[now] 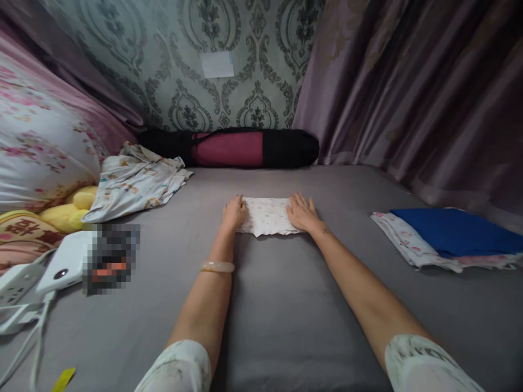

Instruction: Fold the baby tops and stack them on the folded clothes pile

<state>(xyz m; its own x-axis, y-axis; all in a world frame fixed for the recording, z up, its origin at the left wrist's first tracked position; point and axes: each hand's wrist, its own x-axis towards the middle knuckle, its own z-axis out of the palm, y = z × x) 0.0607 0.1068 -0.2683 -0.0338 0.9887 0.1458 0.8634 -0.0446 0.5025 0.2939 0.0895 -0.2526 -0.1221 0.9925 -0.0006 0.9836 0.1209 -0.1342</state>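
A small folded piece of light, finely patterned fabric [267,216] lies flat on the grey bed sheet, its near edge uneven. On its left edge rests my left hand [235,212], seen from the back, fingers pointing forward and partly hidden; a pale bangle [218,267] circles that wrist. My right hand [303,212] lies flat over the right edge of the fabric with its fingers stretched out. Both hands touch the fabric from above, and neither grips it visibly.
Right of me, folded clothes with a blue one [461,231] on top lie stacked. On the left are a crumpled patterned garment [139,182], a yellow plush [67,209], a white power bank [67,261] and a power strip [18,283]. A black-and-maroon bag [229,148] lies along the wall.
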